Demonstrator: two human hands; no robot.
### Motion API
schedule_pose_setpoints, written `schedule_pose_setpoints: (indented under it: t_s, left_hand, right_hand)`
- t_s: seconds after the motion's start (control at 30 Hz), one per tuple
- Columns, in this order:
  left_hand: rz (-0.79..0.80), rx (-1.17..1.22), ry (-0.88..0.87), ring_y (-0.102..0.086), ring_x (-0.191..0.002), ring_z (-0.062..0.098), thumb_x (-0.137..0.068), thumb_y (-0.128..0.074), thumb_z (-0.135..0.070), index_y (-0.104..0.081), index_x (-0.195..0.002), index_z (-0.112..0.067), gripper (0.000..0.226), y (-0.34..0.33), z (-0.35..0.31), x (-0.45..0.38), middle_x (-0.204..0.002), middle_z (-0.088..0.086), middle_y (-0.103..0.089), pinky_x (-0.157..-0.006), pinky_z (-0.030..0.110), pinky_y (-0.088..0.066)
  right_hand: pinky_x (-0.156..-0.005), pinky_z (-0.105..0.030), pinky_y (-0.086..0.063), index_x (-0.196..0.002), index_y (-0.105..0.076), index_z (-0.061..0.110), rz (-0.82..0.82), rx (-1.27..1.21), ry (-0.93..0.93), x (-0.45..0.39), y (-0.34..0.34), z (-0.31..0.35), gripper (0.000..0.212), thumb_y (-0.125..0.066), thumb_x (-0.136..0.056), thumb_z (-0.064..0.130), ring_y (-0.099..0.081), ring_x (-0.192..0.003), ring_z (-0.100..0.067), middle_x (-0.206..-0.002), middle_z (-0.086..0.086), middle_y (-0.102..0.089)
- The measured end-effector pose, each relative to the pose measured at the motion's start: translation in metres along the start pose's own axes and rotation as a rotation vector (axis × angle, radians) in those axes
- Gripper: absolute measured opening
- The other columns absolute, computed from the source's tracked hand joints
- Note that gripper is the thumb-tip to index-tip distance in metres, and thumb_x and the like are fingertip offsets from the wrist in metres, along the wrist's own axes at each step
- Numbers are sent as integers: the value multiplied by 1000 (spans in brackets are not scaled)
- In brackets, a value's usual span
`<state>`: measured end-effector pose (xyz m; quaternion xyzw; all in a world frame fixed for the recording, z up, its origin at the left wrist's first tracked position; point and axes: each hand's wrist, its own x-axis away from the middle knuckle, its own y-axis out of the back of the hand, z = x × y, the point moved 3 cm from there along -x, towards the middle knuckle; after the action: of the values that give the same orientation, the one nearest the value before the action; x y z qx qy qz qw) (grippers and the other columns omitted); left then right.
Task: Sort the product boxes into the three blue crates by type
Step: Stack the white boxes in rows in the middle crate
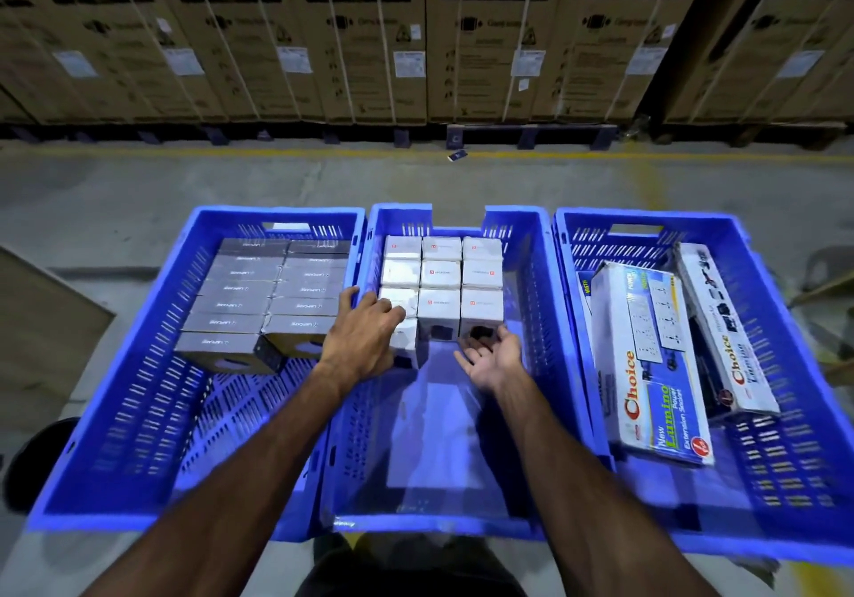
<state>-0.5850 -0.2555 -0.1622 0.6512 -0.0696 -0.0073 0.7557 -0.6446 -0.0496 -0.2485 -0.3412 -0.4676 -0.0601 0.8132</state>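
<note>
Three blue crates stand side by side on the floor. The left crate holds several dark grey boxes in two rows. The middle crate holds several small white boxes stacked at its far end. My left hand grips the near-left white box, fingers curled over its top. My right hand lies open, palm up, just in front of the near-right white box. The right crate holds long white "Choice" extension-socket boxes, lying tilted.
A wall of large brown washing-machine cartons on pallets stands across the concrete aisle. A yellow floor line runs in front of them. A brown board lies left of the crates, a dark round object near the left crate's corner.
</note>
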Motion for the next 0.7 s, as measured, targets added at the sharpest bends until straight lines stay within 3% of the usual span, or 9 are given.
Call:
schedule_pose_setpoints:
  t_s: [0.2, 0.33, 0.43, 0.53, 0.63, 0.7]
  left_hand:
    - [6, -2, -3, -57, -104, 27, -72, -72, -17, -65, -112, -22, 41, 1, -1, 0, -99, 0, -66, -111, 54, -32]
    - [11, 4, -2, -57, -104, 27, -74, -70, -15, -66, -112, -21, 39, 1, -1, 0, -100, 0, -66, -112, 54, -30]
    - [-2, 12, -4, -56, -103, 26, -75, -70, -16, -66, -111, -21, 36, 0, -2, 0, -98, 0, -65, -113, 54, -29]
    - [-12, 16, -4, -57, -102, 26, -76, -70, -16, -67, -109, -21, 33, 1, -2, 1, -96, 0, -66, -112, 53, -28]
    - [-19, 33, 6, -58, -103, 26, -74, -71, -17, -68, -108, -21, 35, 0, -1, 0, -96, -1, -67, -112, 53, -27]
    - [-13, 47, 13, -58, -104, 25, -73, -71, -17, -68, -109, -22, 37, -1, 0, -1, -98, -2, -67, -113, 53, -26]
  right_hand:
    - [-116, -52, -36, -121, -56, 11, -28, 18, -22, -15, -1, 5, 44, -44, -101, 48, -63, -121, -31, -138, -18, -62]
    - [-97, -53, -44, -134, -55, 7, -87, 214, -36, -24, 5, 13, 58, -41, -103, 54, -64, -98, -31, -117, -17, -67]
    - [-73, -44, -51, -109, -58, 11, -187, 456, -8, -24, 13, 22, 45, -37, -104, 51, -64, -89, -30, -110, -14, -63]
    - [-65, -41, -52, -72, -41, 19, -289, 623, 74, -19, 14, 35, 47, -30, -104, 53, -52, -63, -25, -70, -6, -44]
    - [-59, -39, -42, -72, -41, 17, -338, 626, 110, -20, 15, 47, 60, -28, -100, 68, -38, -57, -25, -65, -7, -38]
    - [-64, -40, -53, -89, -50, 15, -313, 628, 91, -25, 18, 46, 48, -33, -101, 58, -54, -67, -28, -77, -9, -50]
